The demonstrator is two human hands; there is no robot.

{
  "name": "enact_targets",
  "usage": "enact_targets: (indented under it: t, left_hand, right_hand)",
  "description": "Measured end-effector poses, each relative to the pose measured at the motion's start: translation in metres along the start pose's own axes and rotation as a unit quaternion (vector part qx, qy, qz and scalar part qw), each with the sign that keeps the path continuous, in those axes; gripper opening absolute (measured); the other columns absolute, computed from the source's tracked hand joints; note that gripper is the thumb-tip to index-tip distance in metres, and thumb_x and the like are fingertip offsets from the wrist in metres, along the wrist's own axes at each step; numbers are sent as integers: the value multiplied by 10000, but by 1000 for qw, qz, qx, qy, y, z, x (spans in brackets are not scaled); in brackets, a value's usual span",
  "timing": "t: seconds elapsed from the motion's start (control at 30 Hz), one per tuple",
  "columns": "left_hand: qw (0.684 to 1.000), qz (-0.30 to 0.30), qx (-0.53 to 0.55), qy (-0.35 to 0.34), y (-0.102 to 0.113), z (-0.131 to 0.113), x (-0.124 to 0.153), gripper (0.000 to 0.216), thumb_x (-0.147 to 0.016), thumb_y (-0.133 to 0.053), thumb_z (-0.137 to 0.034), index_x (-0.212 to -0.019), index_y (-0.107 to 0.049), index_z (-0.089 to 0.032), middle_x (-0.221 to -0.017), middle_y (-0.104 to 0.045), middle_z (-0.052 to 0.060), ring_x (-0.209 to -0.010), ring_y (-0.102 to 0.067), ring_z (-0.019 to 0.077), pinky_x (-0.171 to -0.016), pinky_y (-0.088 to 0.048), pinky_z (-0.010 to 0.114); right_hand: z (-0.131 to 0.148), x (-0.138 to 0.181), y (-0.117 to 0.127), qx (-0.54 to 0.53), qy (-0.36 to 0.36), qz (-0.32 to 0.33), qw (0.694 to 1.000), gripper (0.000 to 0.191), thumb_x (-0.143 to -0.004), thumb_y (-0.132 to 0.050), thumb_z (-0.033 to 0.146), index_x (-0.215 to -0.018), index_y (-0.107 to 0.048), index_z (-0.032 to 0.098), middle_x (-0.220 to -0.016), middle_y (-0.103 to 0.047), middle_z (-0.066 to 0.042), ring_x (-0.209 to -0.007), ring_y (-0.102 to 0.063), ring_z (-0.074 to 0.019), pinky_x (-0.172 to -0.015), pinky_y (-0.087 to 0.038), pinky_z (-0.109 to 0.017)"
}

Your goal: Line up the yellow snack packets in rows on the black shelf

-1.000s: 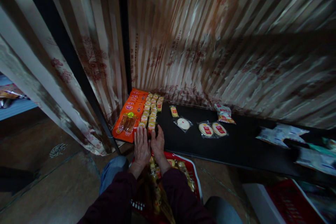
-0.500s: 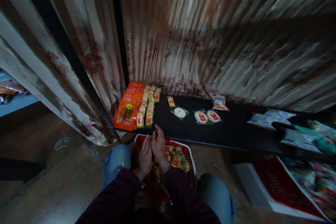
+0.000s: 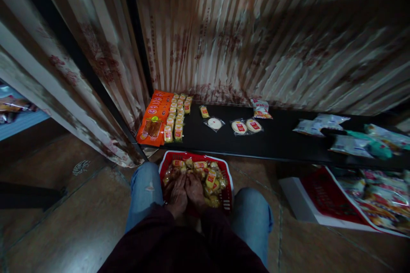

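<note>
My left hand (image 3: 178,193) and my right hand (image 3: 194,189) are side by side inside a red basket (image 3: 229,198) with a white rim, which stands between my knees. Their fingers stretch forward over small yellow wrapped cakes (image 3: 211,179), touching them; the undersides of both hands are hidden. Beyond the basket, rows of the same kind of wrapped cakes (image 3: 178,130) stand on a black shelf (image 3: 221,145). To their left lies a row of overlapping orange snack packets (image 3: 155,121).
Farther along the shelf are a single yellow cake (image 3: 204,111), a round white wrapped one (image 3: 214,124), two round cakes with red labels (image 3: 246,126), a snack bag (image 3: 262,108) and several other packets. A second red basket (image 3: 333,194) with bags stands right. Black posts (image 3: 137,34) rise left.
Both hands have come back from the shelf's front edge and down into the basket, among the wrapped cakes. The cakes on the shelf look unchanged. My view has shifted slightly.
</note>
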State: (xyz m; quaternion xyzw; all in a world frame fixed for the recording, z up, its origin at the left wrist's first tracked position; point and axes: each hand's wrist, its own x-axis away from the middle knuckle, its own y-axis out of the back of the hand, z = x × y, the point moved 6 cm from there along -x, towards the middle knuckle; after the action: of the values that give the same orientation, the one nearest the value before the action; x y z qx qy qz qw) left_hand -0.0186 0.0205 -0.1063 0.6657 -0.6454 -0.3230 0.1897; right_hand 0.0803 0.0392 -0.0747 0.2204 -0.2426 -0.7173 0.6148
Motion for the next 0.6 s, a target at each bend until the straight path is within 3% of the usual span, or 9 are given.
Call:
enact_targets:
  t: [0.13, 0.23, 0.4, 0.6]
  left_hand:
    - [998, 33, -51, -15, -5, 3, 15, 433, -852, -389, -193, -1222, -613, -173, -1313, -612, 124, -1278, -520, 206, -1050, -446, 431]
    - [995, 16, -103, 5, 2, 8, 16, 418, -862, -386, -187, -1202, -622, -135, -1367, -559, 161, -1330, -463, 255, -1054, -436, 482]
    - [978, 6, -204, 42, 20, 10, 16, 444, -808, -443, -140, -1219, -602, -88, -1412, -512, 169, -1364, -407, 301, -1121, -352, 515]
    - [970, 28, -216, 112, 29, 7, 22, 472, -775, -484, -131, -1234, -592, -140, -1441, -488, 135, -1402, -342, 306, -1174, -257, 515]
  right_hand:
    - [-13, 17, -6, 14, -7, 19, 1000, 403, -867, -348, 284, -954, -721, 161, -986, -720, -160, -953, -653, -269, -939, -486, -429]
    - [-15, 26, -11, 26, 0, 31, 999, 433, -873, -329, 286, -1014, -706, 125, -1022, -718, -175, -963, -657, -272, -935, -489, -434]
    - [-20, 35, -17, 38, 20, 44, 998, 386, -834, -383, 197, -1050, -696, 132, -1084, -705, -144, -1025, -644, -236, -974, -475, -382]
    - [-26, 42, -20, 57, 21, 45, 997, 376, -815, -435, 157, -1103, -673, 117, -1146, -675, -164, -1087, -621, -240, -1004, -461, -359]
